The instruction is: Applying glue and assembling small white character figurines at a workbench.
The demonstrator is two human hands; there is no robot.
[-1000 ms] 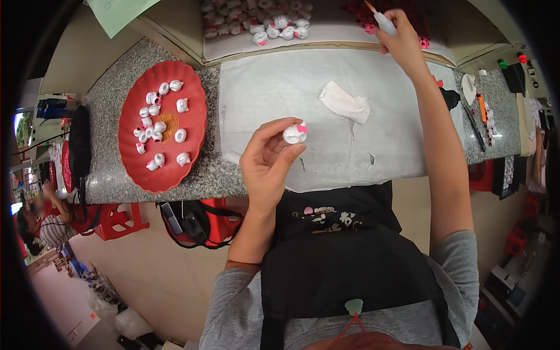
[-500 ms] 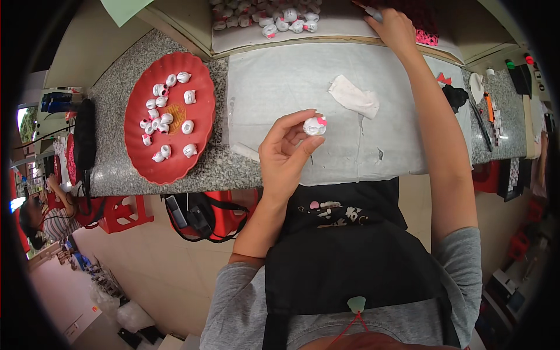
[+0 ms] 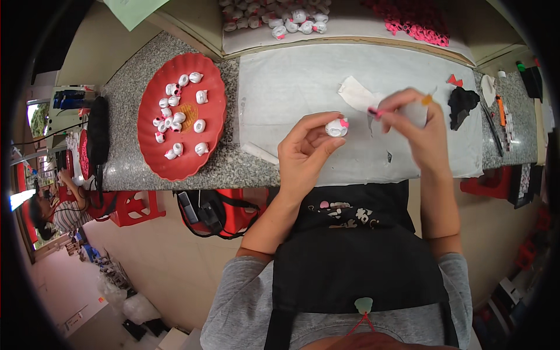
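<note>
Between the thumb and fingers of my left hand (image 3: 303,154) is a small white cartoon-animal head (image 3: 335,128) with a pink bow at its upper right. Just right of it, my right hand (image 3: 420,131) pinches a small pink piece (image 3: 374,111), blurred by motion. A thin tool with an amber part (image 3: 427,100) sticks up from that same hand; its kind cannot be made out. Both hands are above the white sheet (image 3: 291,81) on the counter. Behind the right hand's fingers lies a crumpled white cloth (image 3: 357,93), partly covered.
A red scalloped tray (image 3: 153,146) with several white heads stands left on the granite counter (image 3: 125,99). On the shelf behind lie piles of white heads (image 3: 280,17) and pink pieces (image 3: 417,23). A black rag (image 3: 462,105) and an orange pen (image 3: 500,108) lie right. A person sits far left.
My right hand has come down from the shelf toward the left hand, now with a pink piece in its fingertips. The left hand still holds the white head. The whole view has shifted slightly.
</note>
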